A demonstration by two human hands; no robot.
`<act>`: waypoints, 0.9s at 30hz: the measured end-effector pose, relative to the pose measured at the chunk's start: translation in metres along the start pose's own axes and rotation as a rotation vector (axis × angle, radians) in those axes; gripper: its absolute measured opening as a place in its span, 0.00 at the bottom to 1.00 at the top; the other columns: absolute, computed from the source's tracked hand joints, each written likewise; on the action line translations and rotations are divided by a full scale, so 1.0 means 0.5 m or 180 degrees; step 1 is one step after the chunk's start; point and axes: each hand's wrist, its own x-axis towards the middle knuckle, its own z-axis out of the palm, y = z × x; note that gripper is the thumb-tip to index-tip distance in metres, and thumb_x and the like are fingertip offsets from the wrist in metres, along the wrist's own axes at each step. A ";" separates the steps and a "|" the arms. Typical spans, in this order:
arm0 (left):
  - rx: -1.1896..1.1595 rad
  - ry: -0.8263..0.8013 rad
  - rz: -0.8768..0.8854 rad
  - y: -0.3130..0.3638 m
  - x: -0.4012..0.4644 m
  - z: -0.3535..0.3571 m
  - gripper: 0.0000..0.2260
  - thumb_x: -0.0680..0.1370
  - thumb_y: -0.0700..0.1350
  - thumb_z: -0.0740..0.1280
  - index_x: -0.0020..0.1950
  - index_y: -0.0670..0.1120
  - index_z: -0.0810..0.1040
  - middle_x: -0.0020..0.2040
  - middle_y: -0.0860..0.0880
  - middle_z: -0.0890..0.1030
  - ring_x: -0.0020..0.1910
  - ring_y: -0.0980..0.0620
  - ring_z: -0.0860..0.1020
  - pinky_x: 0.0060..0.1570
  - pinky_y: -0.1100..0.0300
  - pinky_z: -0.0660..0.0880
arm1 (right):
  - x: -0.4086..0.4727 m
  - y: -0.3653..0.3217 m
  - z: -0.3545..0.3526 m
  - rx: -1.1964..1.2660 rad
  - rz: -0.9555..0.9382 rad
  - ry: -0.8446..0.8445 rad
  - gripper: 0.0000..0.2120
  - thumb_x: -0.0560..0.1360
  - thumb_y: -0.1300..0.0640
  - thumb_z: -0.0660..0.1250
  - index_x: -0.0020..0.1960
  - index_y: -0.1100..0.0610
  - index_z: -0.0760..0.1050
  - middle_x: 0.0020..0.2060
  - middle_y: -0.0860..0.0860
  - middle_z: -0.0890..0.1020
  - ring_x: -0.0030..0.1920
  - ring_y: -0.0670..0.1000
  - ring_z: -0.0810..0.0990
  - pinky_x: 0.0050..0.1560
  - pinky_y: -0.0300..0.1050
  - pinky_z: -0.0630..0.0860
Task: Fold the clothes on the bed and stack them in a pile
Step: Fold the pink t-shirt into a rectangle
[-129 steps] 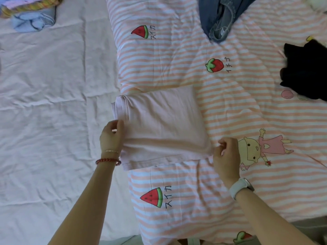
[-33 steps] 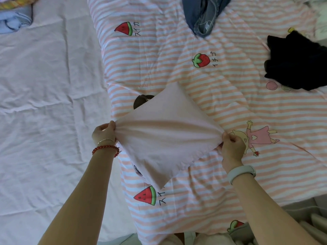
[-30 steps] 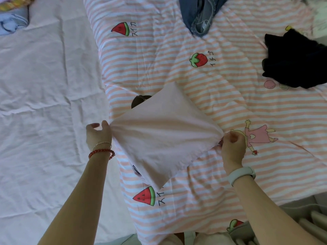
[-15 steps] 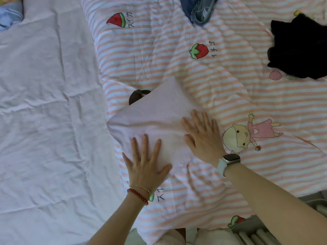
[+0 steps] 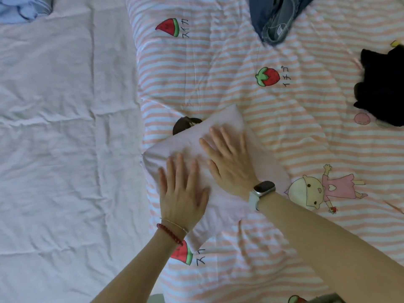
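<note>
Folded pale pink garment (image 5: 220, 119), lying as a tilted square on the striped quilt (image 5: 295, 132), near the quilt's left edge beside the white sheet (image 5: 65, 127). Left hand (image 5: 182, 193) flat on the near-left part, fingers straight and spread, gripping nothing. Right hand (image 5: 229, 160) flat on the middle, fingers likewise straight, pressing only.

Soft, thin knit by the look of it; light, limp, no stiffness of its own. Likely to sag and spill open if lifted by one corner. Best taken from beneath along two opposite folded edges, palms under, or slid whole across the quilt. Not fragile, not slippery; some cling to the cotton underneath probable.

Quilt: padded, pink-and-white stripes, printed with watermelon, strawberry and a cartoon child, faintly puckered. Sheet: plain, creased in broad folds. Dark denim piece (image 5: 277, 20) crumpled at the top edge, heavier and stiffer in all likelihood. Black garment (image 5: 384, 88) bunched at the far right, shapeless, not yet folded. Pale blue cloth (image 5: 24, 7) in the top-left corner, only partly in view.
</note>
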 end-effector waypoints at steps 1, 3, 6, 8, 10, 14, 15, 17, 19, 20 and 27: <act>0.0135 -0.0135 -0.0023 -0.004 -0.006 0.013 0.29 0.74 0.59 0.57 0.71 0.44 0.67 0.71 0.36 0.64 0.71 0.34 0.61 0.68 0.37 0.57 | 0.029 0.005 0.011 -0.0176 -0.0105 -0.0112 0.25 0.77 0.50 0.50 0.72 0.51 0.63 0.73 0.55 0.62 0.73 0.60 0.60 0.65 0.72 0.55; 0.0239 -0.0234 0.0010 -0.018 -0.030 0.040 0.31 0.75 0.65 0.56 0.73 0.50 0.65 0.74 0.40 0.61 0.73 0.37 0.58 0.69 0.38 0.56 | 0.072 0.034 0.032 -0.0448 -0.0146 -0.0234 0.24 0.79 0.49 0.49 0.75 0.47 0.57 0.75 0.53 0.56 0.75 0.58 0.54 0.68 0.70 0.49; 0.0138 -0.0245 -0.0034 -0.030 -0.050 0.058 0.32 0.74 0.67 0.56 0.73 0.52 0.63 0.75 0.43 0.59 0.74 0.38 0.57 0.70 0.39 0.57 | 0.109 0.093 0.048 -0.0482 0.0241 -0.0232 0.25 0.80 0.45 0.48 0.76 0.46 0.50 0.76 0.52 0.50 0.76 0.57 0.48 0.69 0.67 0.46; -0.0061 -0.0171 -0.0104 -0.028 -0.050 0.053 0.32 0.74 0.66 0.58 0.73 0.51 0.63 0.75 0.42 0.59 0.74 0.38 0.56 0.70 0.40 0.55 | 0.119 0.120 0.048 -0.0299 0.0536 -0.0320 0.27 0.79 0.42 0.47 0.76 0.45 0.46 0.76 0.50 0.45 0.75 0.57 0.44 0.71 0.64 0.45; -0.0642 0.0005 -0.0487 -0.026 -0.051 0.042 0.32 0.73 0.61 0.63 0.73 0.48 0.64 0.74 0.38 0.59 0.73 0.36 0.57 0.70 0.43 0.55 | 0.111 0.126 0.039 0.0046 0.0690 -0.0208 0.27 0.80 0.46 0.50 0.76 0.48 0.47 0.76 0.53 0.46 0.75 0.59 0.48 0.72 0.60 0.51; -0.2574 0.0207 -0.2819 -0.044 -0.045 -0.004 0.34 0.69 0.50 0.74 0.72 0.45 0.64 0.64 0.45 0.71 0.56 0.50 0.74 0.53 0.59 0.72 | 0.039 0.126 0.016 0.1004 0.1588 0.0407 0.28 0.78 0.52 0.59 0.75 0.57 0.55 0.70 0.60 0.64 0.67 0.61 0.66 0.62 0.55 0.67; -0.2903 0.0107 -0.3272 -0.052 -0.042 -0.012 0.31 0.69 0.54 0.73 0.68 0.47 0.68 0.56 0.50 0.77 0.49 0.56 0.76 0.47 0.63 0.71 | 0.015 0.126 0.013 0.1192 0.1832 0.0403 0.28 0.77 0.50 0.60 0.74 0.57 0.56 0.67 0.58 0.68 0.64 0.60 0.69 0.59 0.54 0.70; -0.3185 -0.0174 -0.3422 -0.070 -0.033 -0.023 0.19 0.67 0.59 0.70 0.53 0.52 0.75 0.44 0.58 0.78 0.44 0.59 0.77 0.44 0.63 0.71 | -0.025 0.124 0.007 0.1480 0.2087 0.0253 0.24 0.76 0.49 0.61 0.69 0.56 0.64 0.62 0.55 0.74 0.58 0.58 0.74 0.51 0.49 0.71; -0.3367 -0.0420 -0.3192 -0.086 -0.025 -0.026 0.09 0.71 0.54 0.72 0.43 0.53 0.75 0.41 0.57 0.79 0.43 0.55 0.77 0.44 0.61 0.73 | -0.043 0.126 0.000 0.1807 0.2203 0.0019 0.20 0.75 0.49 0.63 0.65 0.56 0.68 0.57 0.53 0.77 0.52 0.56 0.75 0.47 0.45 0.69; -0.3481 -0.0513 -0.3111 -0.091 -0.019 -0.027 0.07 0.72 0.50 0.72 0.42 0.50 0.76 0.41 0.54 0.79 0.43 0.53 0.77 0.42 0.62 0.73 | -0.043 0.129 -0.006 0.1987 0.2257 -0.0120 0.20 0.75 0.49 0.63 0.64 0.56 0.69 0.55 0.52 0.77 0.51 0.55 0.75 0.47 0.45 0.69; -0.3715 -0.0517 -0.2928 -0.054 0.000 -0.034 0.16 0.74 0.54 0.68 0.45 0.44 0.65 0.38 0.53 0.71 0.37 0.53 0.72 0.38 0.58 0.71 | -0.048 0.123 -0.059 0.2955 0.2281 -0.0222 0.09 0.76 0.56 0.64 0.55 0.53 0.69 0.48 0.50 0.76 0.47 0.52 0.75 0.46 0.46 0.72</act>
